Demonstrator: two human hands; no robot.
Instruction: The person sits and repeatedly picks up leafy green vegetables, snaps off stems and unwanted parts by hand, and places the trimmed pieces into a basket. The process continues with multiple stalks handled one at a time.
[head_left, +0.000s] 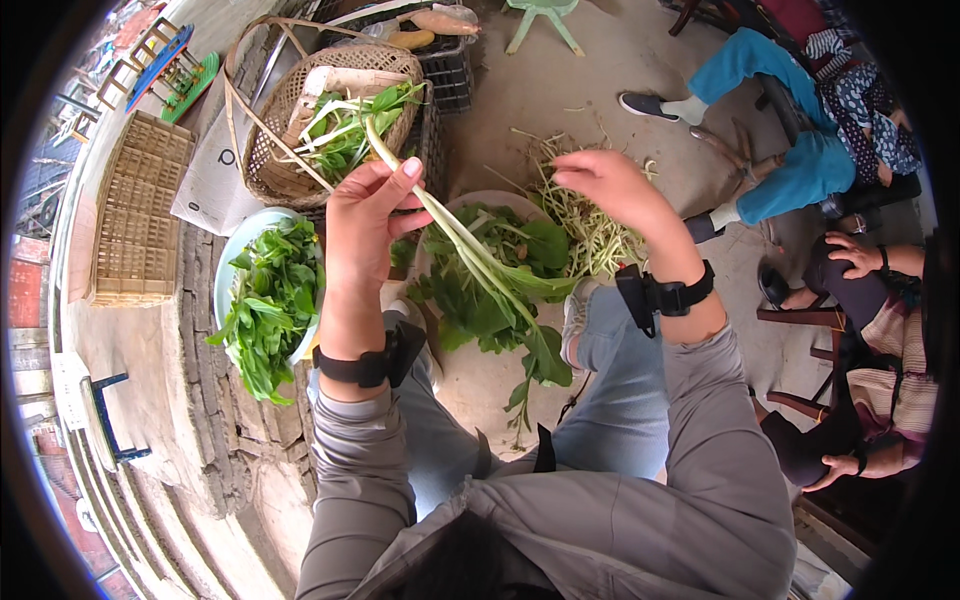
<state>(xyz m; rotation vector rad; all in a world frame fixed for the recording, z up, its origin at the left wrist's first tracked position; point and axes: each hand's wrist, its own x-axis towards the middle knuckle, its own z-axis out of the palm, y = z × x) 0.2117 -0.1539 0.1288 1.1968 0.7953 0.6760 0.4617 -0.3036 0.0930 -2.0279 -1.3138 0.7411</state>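
Note:
My left hand (367, 214) grips a long leafy green stalk (461, 236) near its pale thick end. The stalk slants down to the right, its leaves hanging towards my knees. Off to the right, my right hand (604, 187) is raised with nothing in it, the thumb and fingers a little apart. Below that hand lies a heap of pale peeled strips and stems (592, 225) on the floor. A round basin (491, 199) heaped with large green leaves (480, 292) sits between my feet, partly behind the held stalk.
On the left ledge stands a light blue bowl (232, 247) of leafy greens. Beyond it, a woven basket (259, 157) holds more greens, beside black plastic crates (450, 82). A tan plastic crate (142, 210) rests farther left. Seated people (795, 165) line the right; a green stool (544, 19) stands ahead.

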